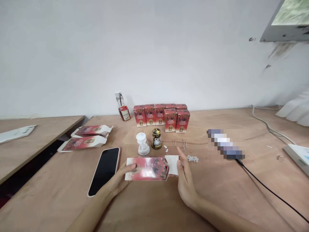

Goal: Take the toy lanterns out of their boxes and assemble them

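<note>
A red printed cardboard box (149,169) lies sideways between my hands, its white end flap (173,164) sticking out to the right. My left hand (123,176) grips the box's left end, thumb on top. At the other end, my right hand (185,180) pinches the flap between thumb and fingers. Just beyond the box stand a small white lantern (143,144) and a black-and-gold lantern (156,140). Thin bent metal wires (180,144) and small white pieces (192,158) lie near my right fingertips. What is inside the box cannot be seen.
Several finished red boxes (170,120) stand in rows near the wall, beside a bottle of brown liquid (124,111). Flattened boxes (84,142) and a phone (104,171) lie left. A blurred device (225,144) with a black cable (270,188) is right. A gap separates the tables at left.
</note>
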The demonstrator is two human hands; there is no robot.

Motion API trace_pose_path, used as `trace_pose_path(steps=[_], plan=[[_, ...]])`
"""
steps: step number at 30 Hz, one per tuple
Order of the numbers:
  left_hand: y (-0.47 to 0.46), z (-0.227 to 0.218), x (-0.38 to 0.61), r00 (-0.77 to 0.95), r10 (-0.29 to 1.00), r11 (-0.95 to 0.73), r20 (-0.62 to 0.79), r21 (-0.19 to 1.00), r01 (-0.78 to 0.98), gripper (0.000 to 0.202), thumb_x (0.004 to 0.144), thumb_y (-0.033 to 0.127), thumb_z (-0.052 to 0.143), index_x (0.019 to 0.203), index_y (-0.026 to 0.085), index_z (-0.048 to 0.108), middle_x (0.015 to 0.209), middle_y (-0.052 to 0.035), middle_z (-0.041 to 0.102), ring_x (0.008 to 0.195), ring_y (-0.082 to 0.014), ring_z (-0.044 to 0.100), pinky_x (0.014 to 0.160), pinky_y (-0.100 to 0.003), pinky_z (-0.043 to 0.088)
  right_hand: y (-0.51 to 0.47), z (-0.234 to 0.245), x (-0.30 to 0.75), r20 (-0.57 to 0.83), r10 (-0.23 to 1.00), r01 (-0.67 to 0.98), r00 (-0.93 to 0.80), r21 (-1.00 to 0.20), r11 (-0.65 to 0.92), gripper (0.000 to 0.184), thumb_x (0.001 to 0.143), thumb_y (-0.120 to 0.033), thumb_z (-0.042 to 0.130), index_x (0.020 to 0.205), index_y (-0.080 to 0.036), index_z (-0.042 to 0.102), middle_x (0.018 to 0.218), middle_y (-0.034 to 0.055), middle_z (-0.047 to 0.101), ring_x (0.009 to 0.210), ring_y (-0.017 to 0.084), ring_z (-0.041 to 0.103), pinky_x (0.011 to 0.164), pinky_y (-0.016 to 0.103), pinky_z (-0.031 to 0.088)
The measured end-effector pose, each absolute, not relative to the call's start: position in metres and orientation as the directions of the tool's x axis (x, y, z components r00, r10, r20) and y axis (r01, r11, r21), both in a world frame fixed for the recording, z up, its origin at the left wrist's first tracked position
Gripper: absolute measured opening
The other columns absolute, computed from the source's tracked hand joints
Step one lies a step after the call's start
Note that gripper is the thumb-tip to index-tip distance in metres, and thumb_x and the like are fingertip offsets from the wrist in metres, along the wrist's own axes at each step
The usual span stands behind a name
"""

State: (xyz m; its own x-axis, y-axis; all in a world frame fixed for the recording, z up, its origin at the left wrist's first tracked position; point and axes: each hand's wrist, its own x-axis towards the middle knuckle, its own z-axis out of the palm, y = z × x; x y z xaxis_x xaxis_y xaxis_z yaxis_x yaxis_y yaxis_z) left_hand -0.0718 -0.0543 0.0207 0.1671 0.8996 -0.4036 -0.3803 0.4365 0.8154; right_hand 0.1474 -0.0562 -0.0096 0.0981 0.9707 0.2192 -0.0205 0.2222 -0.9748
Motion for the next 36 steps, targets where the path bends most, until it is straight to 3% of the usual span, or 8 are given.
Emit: trace_pose_path(steps=[3, 8, 13, 16, 19, 25, 30, 36], plan=[[-0.05, 0.018, -0.079, 0.094, 0.901, 0.419, -0.425, 0.788, -0.451, 0.032, 0.054, 0.027, 0.076, 0.079, 0.012, 0.067, 0.068, -0.0075, 0.071, 0.068, -0.0247, 0.068, 0.072, -0.037, 0.054, -0.061, -0.007, 0.148, 0.276, 0.959, -0.028, -0.057, -0.961, 0.275, 0.037, 0.092, -0.049, 0.038, 0.111, -0.028, 0.063, 0.124, 0.0049, 0.056, 0.115, 0.024, 0.051, 0.095, 0.039, 0.045], [-0.053, 0.021, -0.073, 0.08, 0.917, 0.371, -0.391, 0.76, -0.533, 0.02, 0.054, 0.025, 0.075, 0.068, 0.013, 0.067, 0.067, -0.0072, 0.071, 0.073, -0.0259, 0.068, 0.077, -0.038, 0.054, -0.059, -0.002, 0.15, 0.345, 0.934, 0.077, -0.091, -0.933, 0.352, 0.036, 0.091, -0.045, 0.042, 0.088, -0.023, 0.07, 0.114, 0.0067, 0.058, 0.116, 0.024, 0.048, 0.093, 0.033, 0.041], [-0.055, 0.02, -0.072, 0.098, 0.936, 0.336, -0.338, 0.779, -0.529, 0.023, 0.053, 0.026, 0.076, 0.071, 0.014, 0.068, 0.067, -0.0056, 0.071, 0.077, -0.0267, 0.069, 0.078, -0.037, 0.053, -0.051, -0.005, 0.149, 0.257, 0.963, 0.113, -0.081, -0.958, 0.265, 0.045, 0.085, -0.049, 0.052, 0.053, -0.019, 0.064, 0.102, 0.0075, 0.06, 0.108, 0.025, 0.051, 0.084, 0.031, 0.043], [-0.055, 0.02, -0.072, 0.095, 0.933, 0.345, -0.348, 0.782, -0.52, 0.027, 0.052, 0.03, 0.078, 0.071, 0.013, 0.068, 0.066, -0.0061, 0.071, 0.078, -0.0274, 0.068, 0.076, -0.036, 0.053, -0.05, -0.007, 0.148, 0.232, 0.969, 0.097, -0.086, -0.966, 0.24, 0.03, 0.078, -0.05, 0.062, 0.071, -0.021, 0.071, 0.103, 0.0069, 0.058, 0.106, 0.025, 0.051, 0.086, 0.033, 0.044], [-0.056, 0.021, -0.072, 0.095, 0.934, 0.344, -0.345, 0.795, -0.499, 0.037, 0.051, 0.034, 0.079, 0.078, 0.013, 0.068, 0.073, -0.0077, 0.072, 0.08, -0.0281, 0.068, 0.075, -0.036, 0.053, -0.05, -0.009, 0.148, 0.235, 0.967, 0.032, -0.095, -0.97, 0.239, 0.03, 0.071, -0.047, 0.069, 0.09, -0.024, 0.071, 0.109, 0.0067, 0.055, 0.103, 0.024, 0.053, 0.086, 0.033, 0.047], [-0.059, 0.018, -0.073, 0.164, 0.967, 0.249, -0.197, 0.874, -0.417, 0.06, 0.057, 0.029, 0.077, 0.113, 0.018, 0.057, 0.098, -0.0084, 0.07, 0.086, -0.026, 0.067, 0.076, -0.034, 0.052, -0.048, -0.01, 0.146, 0.219, 0.976, -0.004, -0.022, -0.976, 0.219, 0.022, 0.07, -0.043, 0.068, 0.065, -0.021, 0.071, 0.09, 0.0052, 0.058, 0.084, 0.022, 0.055, 0.071, 0.029, 0.049], [-0.06, 0.017, -0.076, 0.219, 0.969, 0.199, -0.117, 0.894, -0.401, 0.055, 0.058, 0.029, 0.076, 0.109, 0.019, 0.057, 0.099, -0.0086, 0.069, 0.084, -0.0246, 0.067, 0.072, -0.03, 0.052, -0.047, -0.013, 0.146, 0.201, 0.977, 0.06, -0.071, -0.977, 0.205, 0.024, 0.073, -0.04, 0.065, 0.063, -0.019, 0.069, 0.087, 0.0052, 0.057, 0.081, 0.021, 0.054, 0.069, 0.028, 0.047], [-0.06, 0.018, -0.075, 0.201, 0.971, 0.202, -0.128, 0.89, -0.409, 0.057, 0.058, 0.03, 0.077, 0.111, 0.02, 0.057, 0.093, -0.0068, 0.07, 0.077, -0.0221, 0.067, 0.07, -0.029, 0.052, -0.045, -0.017, 0.147, 0.187, 0.979, 0.049, -0.078, -0.98, 0.191, 0.036, 0.074, -0.05, 0.063, 0.059, -0.017, 0.065, 0.083, 0.0045, 0.055, 0.078, 0.02, 0.053, 0.067, 0.027, 0.045]])
